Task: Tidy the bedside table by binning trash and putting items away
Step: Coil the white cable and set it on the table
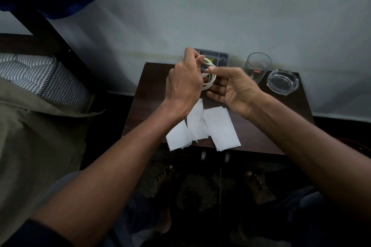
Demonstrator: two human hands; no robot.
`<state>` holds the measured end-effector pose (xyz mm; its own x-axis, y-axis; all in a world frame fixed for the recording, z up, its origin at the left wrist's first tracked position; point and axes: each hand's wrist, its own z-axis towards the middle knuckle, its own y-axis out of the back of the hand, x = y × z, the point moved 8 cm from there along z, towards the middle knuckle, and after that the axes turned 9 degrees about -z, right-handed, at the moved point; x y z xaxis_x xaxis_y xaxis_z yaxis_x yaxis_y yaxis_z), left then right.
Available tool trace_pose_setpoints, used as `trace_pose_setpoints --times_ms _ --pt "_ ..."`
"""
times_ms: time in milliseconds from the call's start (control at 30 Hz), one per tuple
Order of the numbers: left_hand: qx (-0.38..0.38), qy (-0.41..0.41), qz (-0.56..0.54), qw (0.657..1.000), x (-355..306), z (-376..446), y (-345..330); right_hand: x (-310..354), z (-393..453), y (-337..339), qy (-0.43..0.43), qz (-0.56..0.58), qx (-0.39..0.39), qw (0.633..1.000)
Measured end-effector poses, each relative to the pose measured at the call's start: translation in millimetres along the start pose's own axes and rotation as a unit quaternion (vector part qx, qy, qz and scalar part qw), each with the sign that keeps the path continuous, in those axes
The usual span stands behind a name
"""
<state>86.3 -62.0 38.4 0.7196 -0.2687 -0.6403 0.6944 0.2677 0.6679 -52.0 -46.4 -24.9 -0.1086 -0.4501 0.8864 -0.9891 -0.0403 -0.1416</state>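
White cable point(209, 75) coil gripped between our left hand point(185, 80) and right hand point(232, 88), above the table point(261, 126) and papers point(202, 126).

A bedroom in a home: a dark wooden bedside table point(152, 94) stands against a pale painted wall point(220, 10) beside a bed with a striped mattress point(40, 74) and beige sheet point(36, 142), bearing a drinking glass point(258, 66) and glass ashtray point(282, 82).

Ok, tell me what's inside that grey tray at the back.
The grey tray shows dividers and something yellow; the hands coiling the white cable hide the rest.
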Motion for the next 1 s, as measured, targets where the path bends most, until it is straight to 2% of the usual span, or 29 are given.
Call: trace_pose_setpoints --times_ms 133,200,300,467,667,767,900,1000 --pt "0.027 -0.015 0.000 1.000 3 4 -6 1 1 -5 0.023 -0.058 0.000 0.998" --pt "0.064 0.015 -0.071 0.995 14 10 -14 3 0 -7 0.012 -0.049 0.020 0.999" --pt "0.105 0.086 -0.206 0.969 32 17 -21 3 1 -9 -0.017 -0.023 0.044 0.999" --pt "0.099 0.044 -0.109 0.988 28 21 -13 8 2 -3 0.016 -0.075 -0.015 0.997" --pt "0.136 0.140 -0.135 0.971 52 16 -24 -1 13 12 -0.028 -0.128 -0.099 0.986" --pt "0.146 0.219 -0.179 0.948 75 14 -34 -9 25 5 -0.043 -0.134 -0.108 0.984" --pt "0.169 0.351 -0.282 0.877 105 4 -51 -20 43 -11 -0.033 -0.125 -0.144 0.981" --pt "0.126 0.391 -0.306 0.859 128 1 -52 -28 52 -30 -0.016 -0.176 -0.148 0.973"
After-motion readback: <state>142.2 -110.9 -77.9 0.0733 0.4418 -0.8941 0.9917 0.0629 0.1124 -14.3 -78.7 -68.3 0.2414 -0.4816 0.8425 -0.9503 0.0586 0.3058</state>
